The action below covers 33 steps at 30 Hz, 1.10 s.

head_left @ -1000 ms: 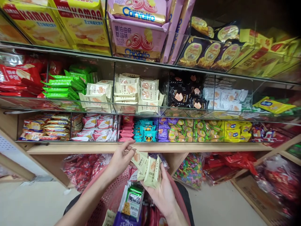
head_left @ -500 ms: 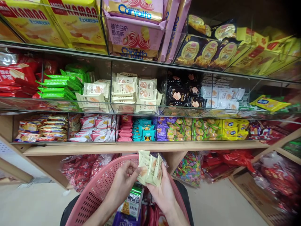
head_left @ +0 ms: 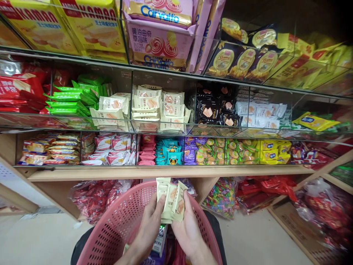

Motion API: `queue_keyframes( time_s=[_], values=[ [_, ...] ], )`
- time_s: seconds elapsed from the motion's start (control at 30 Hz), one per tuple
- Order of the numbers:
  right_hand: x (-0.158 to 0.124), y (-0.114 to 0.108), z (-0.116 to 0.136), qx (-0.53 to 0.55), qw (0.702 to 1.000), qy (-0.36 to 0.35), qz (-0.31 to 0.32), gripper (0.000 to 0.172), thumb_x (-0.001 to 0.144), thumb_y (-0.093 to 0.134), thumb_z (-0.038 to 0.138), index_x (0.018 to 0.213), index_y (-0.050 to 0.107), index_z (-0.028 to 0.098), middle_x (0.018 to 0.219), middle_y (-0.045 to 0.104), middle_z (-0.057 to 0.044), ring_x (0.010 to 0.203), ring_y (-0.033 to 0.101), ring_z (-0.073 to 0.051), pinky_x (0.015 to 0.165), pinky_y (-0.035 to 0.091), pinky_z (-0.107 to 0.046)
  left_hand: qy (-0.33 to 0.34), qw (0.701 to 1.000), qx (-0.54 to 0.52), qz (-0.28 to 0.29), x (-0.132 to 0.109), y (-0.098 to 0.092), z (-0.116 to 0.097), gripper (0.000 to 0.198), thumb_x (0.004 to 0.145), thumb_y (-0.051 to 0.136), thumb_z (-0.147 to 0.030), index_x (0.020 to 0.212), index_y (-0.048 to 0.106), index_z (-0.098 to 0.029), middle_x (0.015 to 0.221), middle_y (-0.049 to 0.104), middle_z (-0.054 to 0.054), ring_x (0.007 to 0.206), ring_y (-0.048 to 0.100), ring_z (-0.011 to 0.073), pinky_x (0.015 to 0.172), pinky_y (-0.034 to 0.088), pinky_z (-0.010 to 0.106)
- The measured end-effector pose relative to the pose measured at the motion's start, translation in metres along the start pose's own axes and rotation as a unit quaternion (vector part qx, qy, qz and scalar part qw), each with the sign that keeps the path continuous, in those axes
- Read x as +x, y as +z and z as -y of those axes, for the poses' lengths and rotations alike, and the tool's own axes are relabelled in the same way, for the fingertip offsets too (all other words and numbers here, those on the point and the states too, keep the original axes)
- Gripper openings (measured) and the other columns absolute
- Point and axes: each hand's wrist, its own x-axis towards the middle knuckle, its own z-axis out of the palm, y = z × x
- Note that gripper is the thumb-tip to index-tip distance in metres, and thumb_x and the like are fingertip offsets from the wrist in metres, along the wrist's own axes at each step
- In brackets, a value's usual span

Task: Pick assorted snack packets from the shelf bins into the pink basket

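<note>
Between my two hands, above a pink perforated basket (head_left: 110,224), is a small bunch of cream snack packets (head_left: 171,200). My left hand (head_left: 150,217) grips the bunch from the left, thumb laid on the front. On the right, my right hand (head_left: 189,226) is closed around the packets' lower right edge. Below, partly covered by my hands and forearms, a white-and-green packet (head_left: 160,241) lies in the basket with purple and dark red packets.
Ahead, glass-fronted shelves hold more cream packets (head_left: 146,103), black packets (head_left: 209,110) and green packets (head_left: 71,97). Under the wooden ledge (head_left: 110,173) sit plastic bags of red sweets (head_left: 93,202) and colourful sweets (head_left: 222,197). A cardboard box (head_left: 300,228) stands at right.
My left hand has moved from the packets' left edge to a fuller grip on them. The bunch has shifted slightly left and turned, its packets lined up more evenly.
</note>
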Motion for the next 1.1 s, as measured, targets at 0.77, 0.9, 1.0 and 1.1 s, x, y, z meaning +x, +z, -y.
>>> queue_keyframes(
  time_s=[0.77, 0.9, 1.0, 1.1],
  values=[
    [-0.016, -0.001, 0.016, -0.215, 0.974, 0.050, -0.049, 0.046, 0.077, 0.065, 0.046, 0.110, 0.062, 0.014, 0.093, 0.072, -0.008, 0.071, 0.065, -0.016, 0.062, 0.051, -0.027, -0.047, 0.992, -0.118, 0.023, 0.012, -0.017, -0.006, 0.045, 0.074, 0.072, -0.033, 0.111, 0.053, -0.016, 0.107, 0.069, 0.010, 0.089, 0.067, 0.0217, 0.077, 0.053, 0.032],
    [-0.015, -0.003, 0.014, -0.219, 0.973, 0.032, -0.063, 0.047, 0.074, 0.066, 0.047, 0.109, 0.063, 0.016, 0.093, 0.072, -0.008, 0.078, 0.067, -0.019, 0.064, 0.053, -0.029, -0.050, 0.991, -0.125, 0.025, 0.012, -0.018, 0.000, 0.049, 0.068, 0.077, -0.026, 0.110, 0.053, -0.015, 0.103, 0.070, 0.010, 0.086, 0.068, 0.0225, 0.079, 0.053, 0.035],
    [-0.012, -0.004, 0.016, -0.195, 0.978, 0.042, -0.060, 0.047, 0.075, 0.066, 0.046, 0.110, 0.062, 0.016, 0.097, 0.072, -0.008, 0.086, 0.067, -0.021, 0.068, 0.054, -0.031, -0.075, 0.986, -0.146, -0.005, 0.010, -0.017, -0.001, 0.048, 0.067, 0.078, -0.025, 0.107, 0.055, -0.014, 0.099, 0.071, 0.011, 0.083, 0.069, 0.0249, 0.075, 0.054, 0.036],
    [-0.011, -0.006, 0.019, -0.158, 0.984, 0.060, -0.058, 0.043, 0.078, 0.062, 0.045, 0.109, 0.063, 0.015, 0.102, 0.072, -0.009, 0.095, 0.066, -0.022, 0.075, 0.054, -0.033, -0.088, 0.978, -0.183, -0.042, 0.011, -0.018, -0.007, 0.046, 0.063, 0.080, -0.024, 0.102, 0.056, -0.014, 0.093, 0.072, 0.011, 0.080, 0.069, 0.0255, 0.071, 0.055, 0.035]
  ],
)
